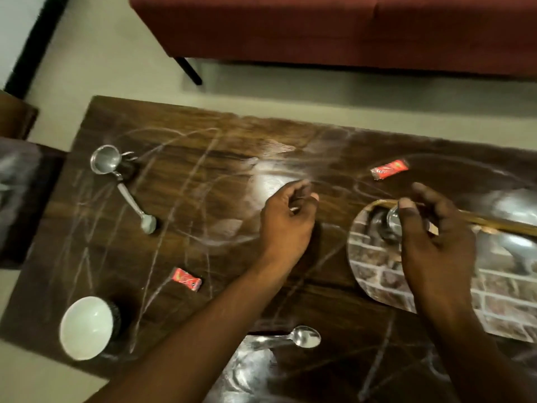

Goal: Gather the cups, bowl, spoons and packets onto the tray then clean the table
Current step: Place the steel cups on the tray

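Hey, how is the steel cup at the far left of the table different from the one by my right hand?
The far-left cup stands on the bare table; the right cup already sits on the tray. The far-left cup is in full view, a spoon handle at its base; the right cup is partly hidden by the right hand. Both are shiny steel.

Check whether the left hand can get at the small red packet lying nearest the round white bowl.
Probably yes: the small red packet lies alone on the dark wooden table, beside the left forearm, nothing over it. The left hand has curled fingers, though, possibly holding something.
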